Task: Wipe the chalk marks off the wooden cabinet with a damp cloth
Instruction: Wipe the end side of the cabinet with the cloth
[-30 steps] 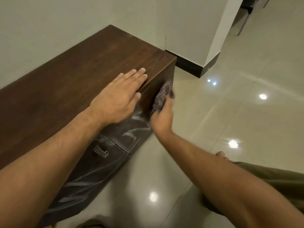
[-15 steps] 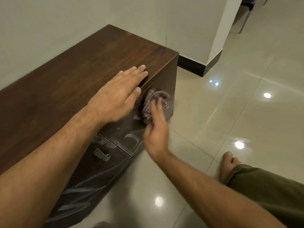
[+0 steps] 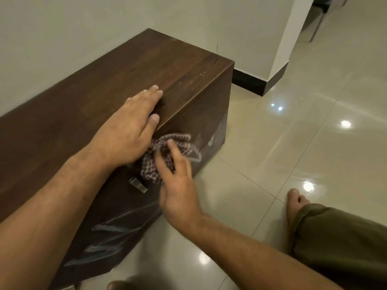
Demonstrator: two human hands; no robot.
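Observation:
A low dark wooden cabinet (image 3: 129,80) stands against the wall. My left hand (image 3: 127,130) lies flat on its top near the front edge, fingers together. My right hand (image 3: 178,185) presses a checked cloth (image 3: 165,151) against the cabinet's front face, just below the left hand. White chalk marks (image 3: 199,153) show on the front to the right of the cloth, and more chalk streaks (image 3: 113,229) cross the lower left door. A small metal handle (image 3: 137,184) sticks out left of the cloth.
Glossy beige floor tiles (image 3: 272,155) spread to the right with light reflections. My bare foot (image 3: 295,204) and olive trouser leg (image 3: 339,243) rest on the floor at right. A white pillar (image 3: 291,34) with dark skirting stands behind the cabinet.
My right hand has carried the cloth leftward along the cabinet front, from the right end toward the handle. The left hand has stayed flat on the top.

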